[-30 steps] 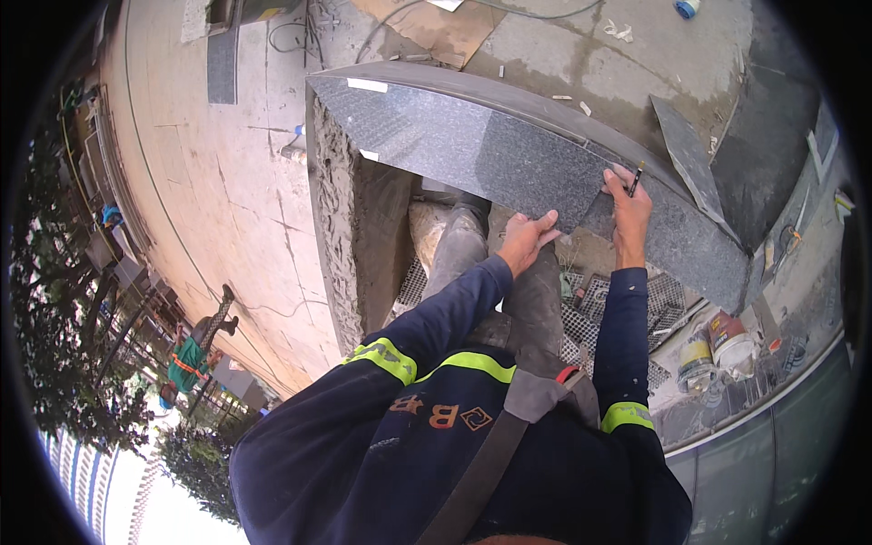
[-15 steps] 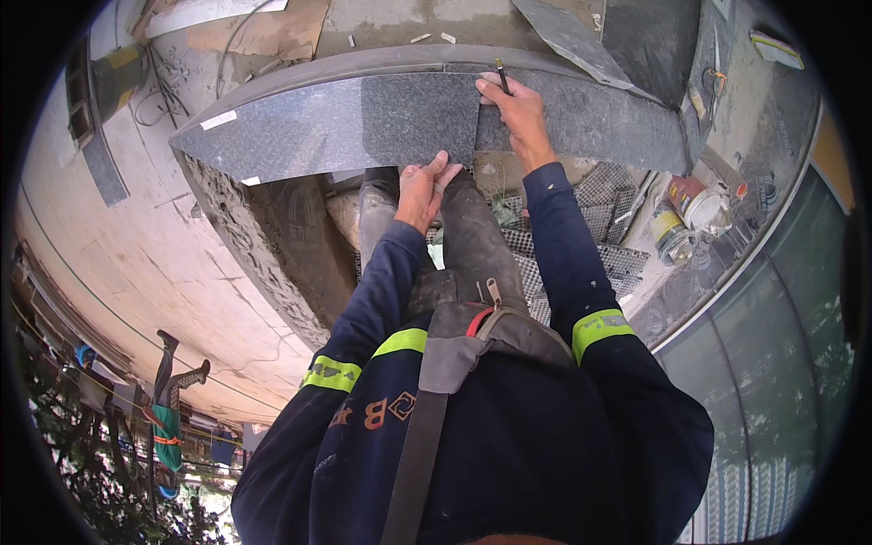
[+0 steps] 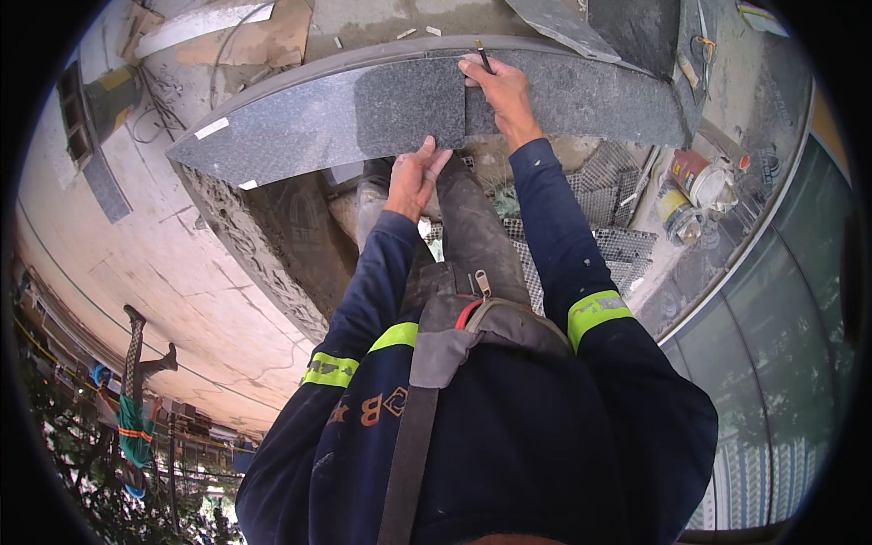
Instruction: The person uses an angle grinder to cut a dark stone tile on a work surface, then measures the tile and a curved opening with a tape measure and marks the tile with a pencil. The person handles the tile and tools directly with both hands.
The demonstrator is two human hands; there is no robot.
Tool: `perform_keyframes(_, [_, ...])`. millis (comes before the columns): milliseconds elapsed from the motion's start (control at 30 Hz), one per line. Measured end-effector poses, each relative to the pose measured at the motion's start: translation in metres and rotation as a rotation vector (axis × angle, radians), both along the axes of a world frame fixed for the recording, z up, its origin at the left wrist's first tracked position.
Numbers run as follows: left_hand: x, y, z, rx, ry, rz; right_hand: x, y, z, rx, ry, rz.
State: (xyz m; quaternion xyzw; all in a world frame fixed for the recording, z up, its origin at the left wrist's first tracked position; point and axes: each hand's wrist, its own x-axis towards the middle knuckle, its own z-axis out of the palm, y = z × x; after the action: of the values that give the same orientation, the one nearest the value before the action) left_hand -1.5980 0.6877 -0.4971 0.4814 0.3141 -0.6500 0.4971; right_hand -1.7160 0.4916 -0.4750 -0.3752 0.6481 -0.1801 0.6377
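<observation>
A dark grey granite slab [image 3: 300,113], polished and speckled, lies across the far side of the pit in front of me. Its right end meets a second granite slab [image 3: 572,100] at a straight seam. My left hand [image 3: 415,180] is at the near edge of the left slab, its thumb over the edge and its fingertips against it. In my right hand [image 3: 501,94] is a dark pencil [image 3: 483,59], pointing up between the fingers. The fingertips of that hand rest at the seam, close to the far edge.
Below the slabs, a rough-walled pit [image 3: 300,227] holds my legs and pieces of black mesh [image 3: 627,259]. Plastic tubs [image 3: 699,177] stand at the right. More dark slabs [image 3: 627,32] lie beyond. A person in a green vest [image 3: 134,427] is on the pavement at the left.
The whole view has shifted slightly, so the slabs and both hands sit a little higher. Both hands stay at the same slab edges. The person at the left has moved.
</observation>
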Motion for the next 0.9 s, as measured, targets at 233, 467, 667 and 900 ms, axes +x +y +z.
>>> perform_keyframes(233, [-0.006,0.001,-0.004,-0.019,-0.02,0.057,0.001,-0.001,-0.002,-0.039,0.027,0.016])
perform_keyframes(467, [-0.003,-0.002,0.0,-0.006,-0.012,0.051,0.009,-0.005,0.011,0.002,0.026,-0.034])
perform_keyframes(667, [-0.005,-0.008,0.003,0.026,-0.039,0.064,0.011,-0.009,0.011,0.007,0.015,-0.038])
perform_keyframes(900, [-0.003,-0.008,0.003,0.043,-0.047,0.036,0.01,-0.012,0.008,0.017,-0.003,-0.05])
